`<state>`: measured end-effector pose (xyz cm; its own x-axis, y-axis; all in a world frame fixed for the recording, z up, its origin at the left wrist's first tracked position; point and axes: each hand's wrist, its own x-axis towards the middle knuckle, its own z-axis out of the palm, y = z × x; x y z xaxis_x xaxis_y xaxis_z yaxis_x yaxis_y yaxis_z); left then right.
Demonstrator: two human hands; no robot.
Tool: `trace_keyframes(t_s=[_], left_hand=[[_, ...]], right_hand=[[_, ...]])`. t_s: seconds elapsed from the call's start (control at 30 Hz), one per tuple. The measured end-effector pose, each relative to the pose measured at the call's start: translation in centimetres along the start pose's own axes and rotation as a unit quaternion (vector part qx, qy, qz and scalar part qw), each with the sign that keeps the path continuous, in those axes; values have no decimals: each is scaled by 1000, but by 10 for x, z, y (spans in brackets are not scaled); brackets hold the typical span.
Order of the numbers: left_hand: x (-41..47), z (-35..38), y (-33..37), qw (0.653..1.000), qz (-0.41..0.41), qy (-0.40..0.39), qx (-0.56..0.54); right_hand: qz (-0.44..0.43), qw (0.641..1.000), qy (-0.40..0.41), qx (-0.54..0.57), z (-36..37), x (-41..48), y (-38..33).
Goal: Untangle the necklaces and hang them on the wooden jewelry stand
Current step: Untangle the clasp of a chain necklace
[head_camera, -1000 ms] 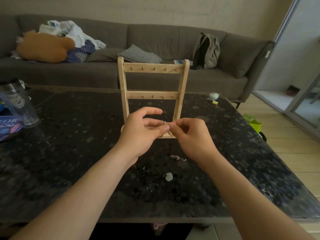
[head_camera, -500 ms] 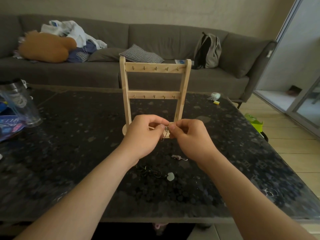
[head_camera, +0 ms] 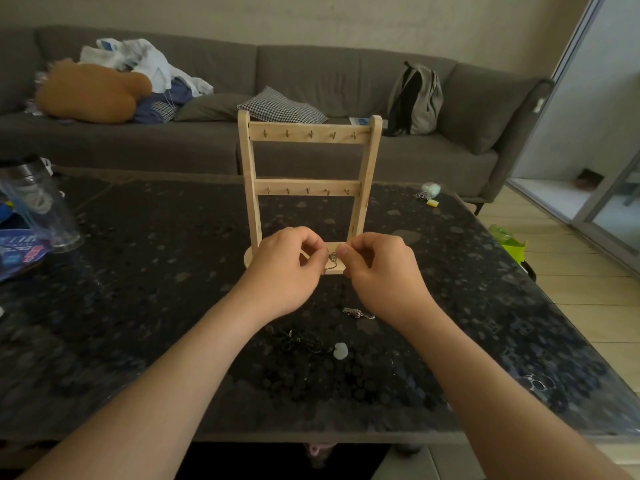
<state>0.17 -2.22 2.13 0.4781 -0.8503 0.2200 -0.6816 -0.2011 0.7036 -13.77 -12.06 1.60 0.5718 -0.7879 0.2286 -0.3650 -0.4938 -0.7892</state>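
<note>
Dim room, daylight from right-hand glass door [head_camera: 609, 188], soft blur, wide-angle edge bending

Pretty plain view of me tbh: two bare forearms and bare wrists, sleeves nowhere in frame, my left hand [head_camera: 284, 271] and right hand [head_camera: 383, 269] uncovered, fingers [head_camera: 347, 252] with short, plain nails.

— Where is the stand sitting?
— The wooden jewelry stand [head_camera: 309, 188] is standing upright at twelve o'clock, its two peg rails facing me.
— And the necklaces?
— A fine chain [head_camera: 332, 258] is dangling bunched between my left hand [head_camera: 287, 268] and right hand [head_camera: 377, 268], both pinching it. At six o'clock from it a dark tangle [head_camera: 298, 341] with a pale pendant [head_camera: 340, 350] is lying flat. A small silvery piece [head_camera: 356, 312] is lying at five.
</note>
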Motion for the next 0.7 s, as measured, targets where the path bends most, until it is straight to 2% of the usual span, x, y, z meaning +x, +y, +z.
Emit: trace_keyframes(t_s=[0.2, 0.43, 0.57, 0.7], left_hand=[[-2, -2, -4, 996, 66, -11, 56], [-2, -6, -5, 990, 122, -28, 70], [-3, -7, 0, 995, 76, -56, 29], [-3, -8, 4, 997, 12, -78, -8]], right_hand=[[28, 999, -37, 25, -1, 1, 2], [57, 994, -64, 63, -8, -2, 0], [82, 990, -91, 74, -6, -3, -4], [119, 971, -92, 183, -10, -2, -6]])
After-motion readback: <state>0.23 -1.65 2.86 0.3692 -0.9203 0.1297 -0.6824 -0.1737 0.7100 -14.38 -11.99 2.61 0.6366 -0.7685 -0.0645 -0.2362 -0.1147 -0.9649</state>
